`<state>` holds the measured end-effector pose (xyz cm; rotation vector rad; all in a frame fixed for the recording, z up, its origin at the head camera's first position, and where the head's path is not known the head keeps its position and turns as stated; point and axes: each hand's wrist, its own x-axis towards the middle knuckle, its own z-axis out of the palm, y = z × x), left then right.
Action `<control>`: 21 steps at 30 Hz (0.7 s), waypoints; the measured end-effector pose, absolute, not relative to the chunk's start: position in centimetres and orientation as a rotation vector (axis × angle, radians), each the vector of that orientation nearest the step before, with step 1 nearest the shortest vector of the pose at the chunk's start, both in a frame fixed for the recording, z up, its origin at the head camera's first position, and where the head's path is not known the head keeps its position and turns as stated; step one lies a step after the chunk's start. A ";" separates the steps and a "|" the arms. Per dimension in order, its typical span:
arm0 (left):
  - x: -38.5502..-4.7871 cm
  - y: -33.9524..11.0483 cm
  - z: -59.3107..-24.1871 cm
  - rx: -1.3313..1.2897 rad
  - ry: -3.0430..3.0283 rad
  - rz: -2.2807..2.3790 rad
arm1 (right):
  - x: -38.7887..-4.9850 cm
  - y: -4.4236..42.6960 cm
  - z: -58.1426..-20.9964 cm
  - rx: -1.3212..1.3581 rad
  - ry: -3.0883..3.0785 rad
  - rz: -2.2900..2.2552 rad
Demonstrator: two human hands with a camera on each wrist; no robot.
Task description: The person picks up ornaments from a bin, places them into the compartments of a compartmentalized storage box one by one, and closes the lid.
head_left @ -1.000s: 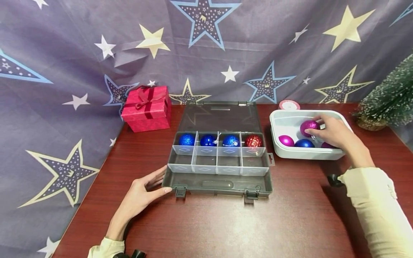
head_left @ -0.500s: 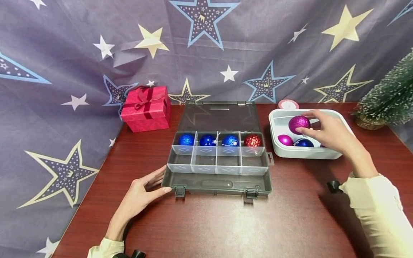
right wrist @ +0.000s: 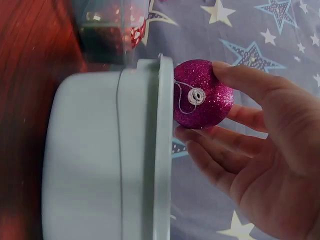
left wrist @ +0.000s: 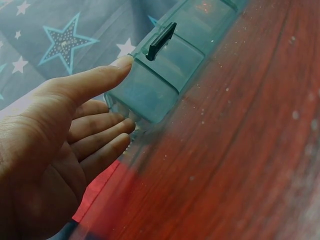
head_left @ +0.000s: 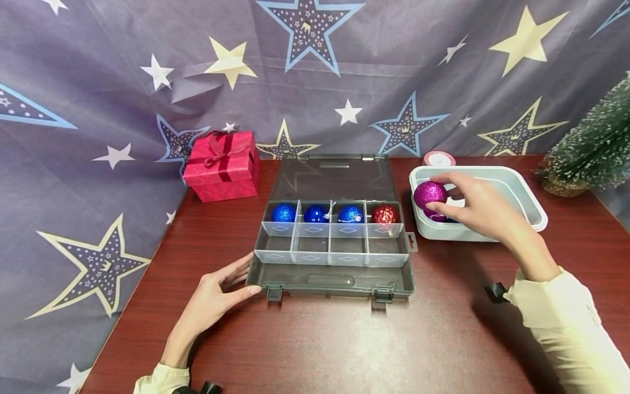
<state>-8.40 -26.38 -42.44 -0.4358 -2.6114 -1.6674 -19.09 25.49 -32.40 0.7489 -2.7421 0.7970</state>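
My right hand (head_left: 479, 203) pinches a purple glitter Christmas ball (head_left: 430, 196) between thumb and fingers, over the left end of a white plastic tub (head_left: 472, 234). The right wrist view shows the silver cap and string of this ball (right wrist: 204, 95) above the rim. A grey, see-through compartment box (head_left: 331, 280) lies with its lid back. Its back row holds two glittery blue balls (head_left: 284, 214), a shiny blue ball (head_left: 315, 214) and a red ball (head_left: 385, 214). My left hand (head_left: 213, 300) touches the box's front left corner with thumb and nearly straight fingers.
A red gift box (head_left: 222, 167) with a bow stands at the back left. Behind the tub lies a pink-and-white roll (head_left: 439, 158). A small frosted tree (head_left: 588, 145) stands at the far right, and a star-printed cloth (head_left: 344, 82) hangs behind the table.
My right hand has lifted the purple ball from inside the tub and carried it left to the tub's left end. My left hand has stayed at the box corner.
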 end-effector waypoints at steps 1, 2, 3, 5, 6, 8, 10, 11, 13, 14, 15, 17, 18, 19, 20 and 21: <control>-8.4 -26.4 -42.5 -0.436 -2.612 -1.668 | -19.0 25.3 -32.4 0.762 -2.729 0.800; -8.4 -26.4 -42.5 -0.439 -2.612 -1.666 | -19.0 25.1 -32.4 0.778 -2.719 0.803; -8.4 -26.4 -42.5 -0.440 -2.613 -1.666 | -18.9 24.9 -32.5 0.788 -2.709 0.810; -8.4 -26.4 -42.5 -0.446 -2.615 -1.662 | -18.7 24.5 -32.5 0.804 -2.689 0.807; -8.4 -26.4 -42.5 -0.450 -2.617 -1.659 | -18.7 24.3 -32.6 0.817 -2.677 0.807; -8.4 -26.4 -42.5 -0.457 -2.616 -1.657 | -18.6 23.9 -32.7 0.853 -2.650 0.803; -8.4 -26.4 -42.5 -0.458 -2.614 -1.657 | -18.5 23.5 -32.9 0.902 -2.615 0.786; -8.4 -26.4 -42.5 -0.460 -2.613 -1.657 | -18.5 23.2 -33.0 0.927 -2.600 0.783; -8.4 -26.4 -42.4 -0.455 -2.610 -1.666 | -18.4 22.8 -33.1 0.963 -2.583 0.785; -8.4 -26.4 -42.4 -0.453 -2.609 -1.668 | -18.3 22.6 -33.1 0.972 -2.584 0.781; -8.4 -26.4 -42.4 -0.451 -2.608 -1.670 | -18.3 22.4 -33.2 0.976 -2.589 0.787; -8.4 -26.4 -42.4 -0.450 -2.604 -1.678 | -18.0 22.0 -33.2 0.978 -2.609 0.804; -8.4 -26.4 -42.4 -0.451 -2.603 -1.683 | -17.9 21.8 -33.2 0.978 -2.620 0.807; -8.4 -26.4 -42.4 -0.451 -2.602 -1.686 | -17.8 21.7 -33.3 0.981 -2.629 0.809; -8.4 -26.4 -42.5 -0.451 -2.601 -1.689 | -17.7 21.5 -33.3 0.985 -2.636 0.807; -8.4 -26.4 -42.5 -0.449 -2.601 -1.692 | -17.6 21.3 -33.4 0.992 -2.642 0.805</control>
